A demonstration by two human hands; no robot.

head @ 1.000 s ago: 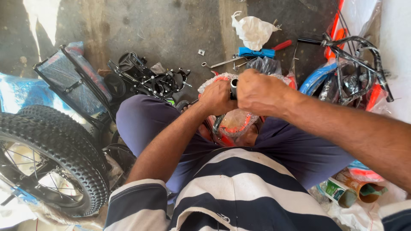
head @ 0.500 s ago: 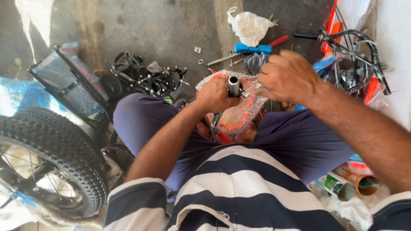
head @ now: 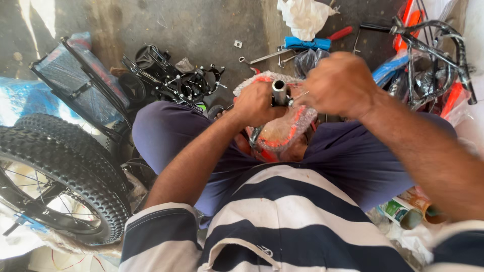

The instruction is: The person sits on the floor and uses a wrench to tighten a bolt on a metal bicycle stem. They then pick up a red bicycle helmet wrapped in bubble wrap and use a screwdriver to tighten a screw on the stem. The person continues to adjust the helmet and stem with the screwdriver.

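Nearest the camera, the person sits on the concrete floor (head: 201, 30) in a striped shirt (head: 282, 221) and dark blue shorts (head: 353, 161), knees spread. Between the thighs, in the lap, rests a red bicycle part wrapped in clear plastic film (head: 280, 133), with a bare grey metal tube (head: 279, 92) rising out of its top.

The left hand (head: 257, 103) is closed in a fist around the wrapped part just below the tube, steadying it. The right hand (head: 338, 83) sits just beside the tube's right side with its fingers curled; they seem pinched on film or something small there, though the back of the hand hides exactly what.

By my reading the unwrapping is at an early stage: the tube end is bare, yet most of the red body below is under plastic.

The tube's long axis runs roughly upright, tilted a little away from the body, its open end toward the camera.

At the floor's left edge lies a knobby black tyre on a spoked wheel (head: 55, 176). Farther off, black metal parts (head: 171, 75) lie in a heap. Near the far edge are a blue-handled tool (head: 305, 43), a crumpled white bag (head: 305, 15) and, toward the far right corner, a black wire frame (head: 433, 55).
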